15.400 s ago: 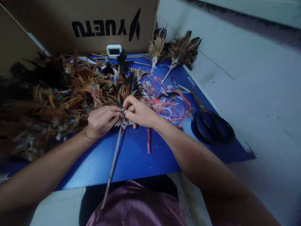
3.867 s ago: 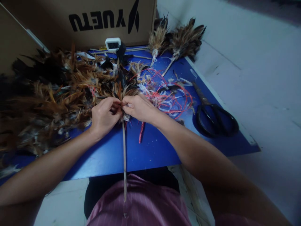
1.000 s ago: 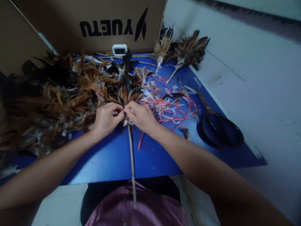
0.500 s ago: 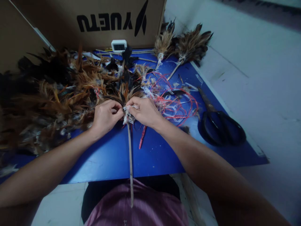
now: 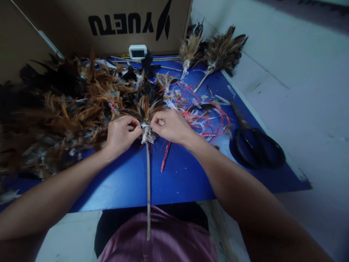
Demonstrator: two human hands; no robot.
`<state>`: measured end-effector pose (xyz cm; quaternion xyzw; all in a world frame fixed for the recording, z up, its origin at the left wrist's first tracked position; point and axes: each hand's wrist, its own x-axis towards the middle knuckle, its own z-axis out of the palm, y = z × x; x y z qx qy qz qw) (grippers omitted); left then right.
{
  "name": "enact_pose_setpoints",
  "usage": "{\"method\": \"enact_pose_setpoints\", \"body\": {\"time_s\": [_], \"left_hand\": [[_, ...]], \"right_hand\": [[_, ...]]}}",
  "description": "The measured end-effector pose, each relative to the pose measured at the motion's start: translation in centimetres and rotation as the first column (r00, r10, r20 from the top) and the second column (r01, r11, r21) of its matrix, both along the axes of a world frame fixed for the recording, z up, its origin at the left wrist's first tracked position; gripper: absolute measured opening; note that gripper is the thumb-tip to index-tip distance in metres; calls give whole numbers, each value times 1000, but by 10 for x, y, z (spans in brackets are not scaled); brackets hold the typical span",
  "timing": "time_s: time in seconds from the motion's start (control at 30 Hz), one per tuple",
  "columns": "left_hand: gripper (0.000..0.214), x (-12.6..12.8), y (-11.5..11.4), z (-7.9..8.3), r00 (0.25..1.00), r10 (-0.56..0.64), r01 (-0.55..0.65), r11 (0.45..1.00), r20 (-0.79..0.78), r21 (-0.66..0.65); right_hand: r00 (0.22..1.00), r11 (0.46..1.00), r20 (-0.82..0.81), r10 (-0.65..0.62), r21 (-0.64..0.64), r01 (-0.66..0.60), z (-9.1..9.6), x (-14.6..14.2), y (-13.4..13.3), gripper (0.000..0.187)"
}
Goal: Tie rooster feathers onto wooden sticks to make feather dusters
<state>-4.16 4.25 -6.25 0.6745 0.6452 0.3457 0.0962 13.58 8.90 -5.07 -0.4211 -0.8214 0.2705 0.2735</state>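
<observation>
Head view: left hand (image 5: 121,133) and right hand (image 5: 170,125) pinch whitish binding at neck of feather bundle (image 5: 144,111), thin stick (image 5: 148,189) running to 6 o'clock toward lap. Versus half second earlier: stick swung slightly nearer vertical, pinch unchanged; judged binding still under way. Feather pile (image 5: 54,109) crowds 9 o'clock. Red cord tangle (image 5: 207,120) at 3 o'clock, scissors (image 5: 256,149) beyond. Blue table (image 5: 180,182) edge near at 6 o'clock; bare strip there gives open room.
</observation>
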Motion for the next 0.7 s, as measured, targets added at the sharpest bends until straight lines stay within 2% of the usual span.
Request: {"method": "enact_pose_setpoints", "body": {"time_s": [0.23, 0.43, 0.57, 0.7], "left_hand": [[7, 0, -1, 1, 1000, 8, -8, 1000, 8, -18], [7, -2, -1, 2, 996, 6, 2, 996, 87, -90], [7, -4, -1, 2, 990, -11, 32, 989, 142, -144], [17, -5, -1, 4, 956, -27, 91, 974, 291, -209]], "right_hand": [[994, 998, 90, 61, -27, -59, -4, 2, 3, 15], [974, 998, 223, 47, -42, -39, -3, 3, 4, 11], [974, 995, 213, 80, -78, -65, -1, 5, 5, 14], [978, 984, 186, 98, -164, -68, 2, 7, 7, 16]]}}
